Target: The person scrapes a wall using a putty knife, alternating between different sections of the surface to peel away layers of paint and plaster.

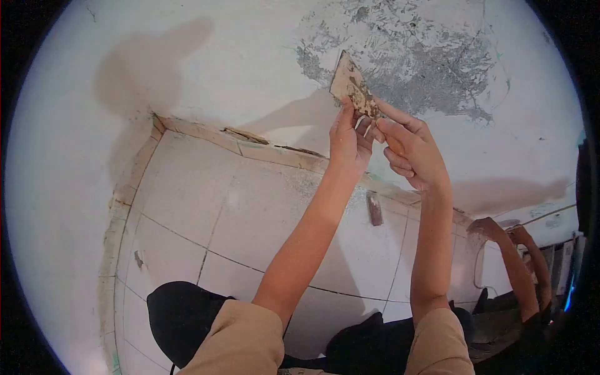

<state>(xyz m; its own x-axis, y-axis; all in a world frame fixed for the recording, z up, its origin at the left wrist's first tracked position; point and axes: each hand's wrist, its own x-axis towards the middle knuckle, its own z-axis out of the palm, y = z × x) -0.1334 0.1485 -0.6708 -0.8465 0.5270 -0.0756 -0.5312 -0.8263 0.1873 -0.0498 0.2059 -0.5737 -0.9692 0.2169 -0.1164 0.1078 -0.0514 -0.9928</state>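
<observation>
A putty knife (351,80) with a plaster-crusted blade is held up in front of the white wall. My right hand (417,150) is closed around its handle, which is mostly hidden by the fingers. From the left, my left hand (348,139) pinches the lower part of the blade, thumb on the near face and fingers curled behind. Just beyond the blade is a rough grey patch (431,69) where the wall's surface is scraped and pitted.
Chipped skirting tiles (284,157) run along the wall's foot, with gaps at their top edge. On the tiled floor (244,215) lies a small brown block (374,208). At right, another person's arms (522,269) reach toward the wall. My black-clad knee (184,319) is below.
</observation>
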